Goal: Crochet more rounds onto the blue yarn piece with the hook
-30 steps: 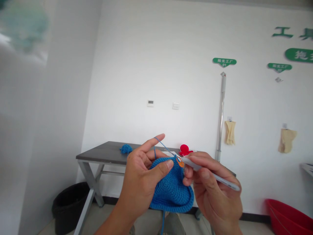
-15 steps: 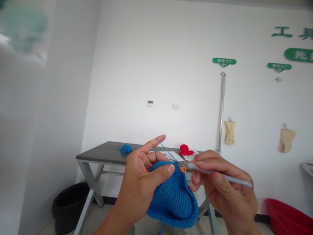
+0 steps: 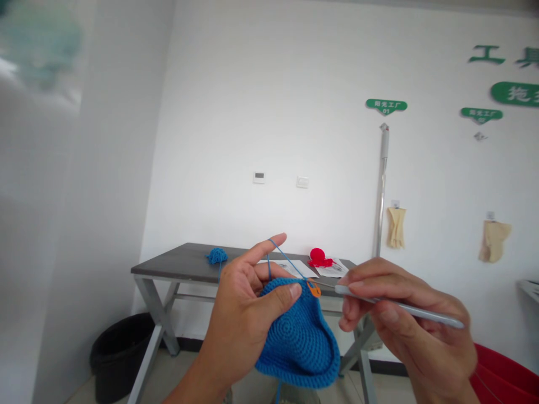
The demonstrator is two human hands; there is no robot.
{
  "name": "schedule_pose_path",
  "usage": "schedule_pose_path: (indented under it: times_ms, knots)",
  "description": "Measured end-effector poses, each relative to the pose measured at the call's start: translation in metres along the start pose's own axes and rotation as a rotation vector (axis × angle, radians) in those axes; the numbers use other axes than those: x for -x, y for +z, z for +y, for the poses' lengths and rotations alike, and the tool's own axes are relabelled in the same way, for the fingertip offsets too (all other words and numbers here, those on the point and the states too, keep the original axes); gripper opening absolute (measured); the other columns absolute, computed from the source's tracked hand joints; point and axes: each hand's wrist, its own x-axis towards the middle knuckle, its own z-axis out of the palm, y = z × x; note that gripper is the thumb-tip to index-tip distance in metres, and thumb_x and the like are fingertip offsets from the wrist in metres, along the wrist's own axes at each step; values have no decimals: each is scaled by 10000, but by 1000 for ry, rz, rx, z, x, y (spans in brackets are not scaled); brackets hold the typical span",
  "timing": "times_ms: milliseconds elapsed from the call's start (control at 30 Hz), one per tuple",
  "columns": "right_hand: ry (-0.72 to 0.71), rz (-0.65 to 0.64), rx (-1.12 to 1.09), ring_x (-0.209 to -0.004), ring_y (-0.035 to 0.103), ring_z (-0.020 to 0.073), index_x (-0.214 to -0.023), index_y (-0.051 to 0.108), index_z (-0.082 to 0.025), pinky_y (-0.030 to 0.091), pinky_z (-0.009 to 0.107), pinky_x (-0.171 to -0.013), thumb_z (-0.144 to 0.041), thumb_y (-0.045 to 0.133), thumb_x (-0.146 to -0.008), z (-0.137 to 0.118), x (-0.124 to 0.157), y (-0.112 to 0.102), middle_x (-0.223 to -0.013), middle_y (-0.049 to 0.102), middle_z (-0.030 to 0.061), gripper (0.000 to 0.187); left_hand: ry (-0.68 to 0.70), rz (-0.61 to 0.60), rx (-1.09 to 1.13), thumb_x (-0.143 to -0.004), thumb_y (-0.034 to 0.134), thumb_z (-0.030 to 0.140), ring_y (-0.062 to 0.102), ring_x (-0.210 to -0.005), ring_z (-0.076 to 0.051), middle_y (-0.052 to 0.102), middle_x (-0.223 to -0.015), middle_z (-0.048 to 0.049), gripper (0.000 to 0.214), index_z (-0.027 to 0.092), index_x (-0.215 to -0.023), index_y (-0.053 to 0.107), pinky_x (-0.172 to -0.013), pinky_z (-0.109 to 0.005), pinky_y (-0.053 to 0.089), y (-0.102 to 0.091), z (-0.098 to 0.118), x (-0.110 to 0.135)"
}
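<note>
My left grip [image 3: 244,300] is pinched on the blue crocheted piece [image 3: 298,339], thumb on the near face and other fingers behind it. Its index finger is raised, with a blue yarn strand [image 3: 288,260] running over it and slanting down to the top edge of the piece.

My right grip [image 3: 408,314] is closed around the grey handle of the crochet hook [image 3: 433,315]. The thin metal shaft points toward an orange stitch marker [image 3: 314,288] at the upper right edge of the piece. I cannot tell whether the hook tip sits in a stitch.

The piece hangs between both grips, in front of the bench [image 3: 179,265]; its lower rim curls. On the bench top I see a blue yarn ball [image 3: 217,256] at left, and a red yarn ball [image 3: 318,257] beside printed sheets [image 3: 298,270].

Farther out, a black bin [image 3: 120,365] stands on the floor at left, and a red tub [image 3: 505,370] at right. A metal pole [image 3: 382,196] and pale gloves [image 3: 396,227] hang on the wall [image 3: 269,112].
</note>
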Motion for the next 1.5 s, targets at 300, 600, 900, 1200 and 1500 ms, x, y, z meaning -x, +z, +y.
schedule_pose_path:
  times_ms: [300,600,900,1200,1500]
  knots:
    - [-22,9,99,-691,785,197,-1158,836,-238,696,311,-550,-168,657,-1015,-3,-2,0,-1023,740,97,240,10,8,-43,-737,919,279,598,-566,-152,790,-812,-87,877,127,-1530,575,-515,-244,402,0,5,-2]
    - [-114,20,343,-668,786,207,-1145,840,-235,669,319,-577,-75,681,-942,-8,-10,8,-897,795,84,303,132,99,-151,-786,877,283,587,-578,-142,796,-780,-50,817,120,-1533,588,-554,-241,431,2,1,-4]
    - [-191,81,481,-728,805,206,-1158,827,-228,691,295,-608,-26,690,-905,1,-4,23,-948,817,88,352,256,221,-262,-829,845,258,743,-761,-201,832,-846,-46,724,118,-1501,615,-739,-284,539,7,-4,-4]
    - [-346,143,726,-872,825,227,-1252,797,-230,718,306,-776,-54,774,-875,22,6,41,-1047,847,88,417,297,258,-217,-815,848,236,761,-774,-218,835,-836,-48,661,143,-1445,671,-774,-297,566,6,-12,-9]
    - [-123,301,336,-717,784,181,-1230,806,-318,667,290,-579,-68,672,-955,29,10,58,-1007,804,53,395,240,54,-51,-831,867,197,707,-738,-158,797,-786,-7,669,165,-1467,661,-770,-246,536,2,-15,-8]
